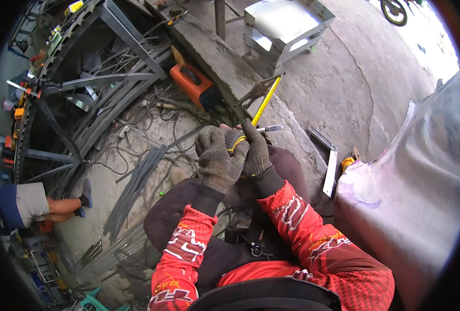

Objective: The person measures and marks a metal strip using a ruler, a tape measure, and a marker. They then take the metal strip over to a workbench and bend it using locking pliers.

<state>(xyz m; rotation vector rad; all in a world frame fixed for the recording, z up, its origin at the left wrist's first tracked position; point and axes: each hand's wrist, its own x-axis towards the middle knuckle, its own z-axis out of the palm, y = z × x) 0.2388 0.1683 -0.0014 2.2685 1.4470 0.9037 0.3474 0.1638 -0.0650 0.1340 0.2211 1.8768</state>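
Observation:
My left hand (pixel 217 158), in a grey knit glove, is closed around a tape measure (pixel 233 140) with a dark and yellow case. Its yellow blade (pixel 266 102) is pulled out, slanting up and right to a dark metal piece (pixel 261 89) on the concrete ledge. My right hand (pixel 257 153), gloved too, presses against the case and the near end of the blade. A pale marker-like stick (pixel 271 128) juts out to the right from its closed fingers. Its inner end is hidden by the glove.
An orange machine (pixel 191 83) with a handle stands beyond my hands. Metal bars (pixel 134 186) and cables lie on the left floor. An angled metal square (pixel 326 155) rests to the right, near a covered surface (pixel 406 207). Another person's legs (pixel 64 207) show at left.

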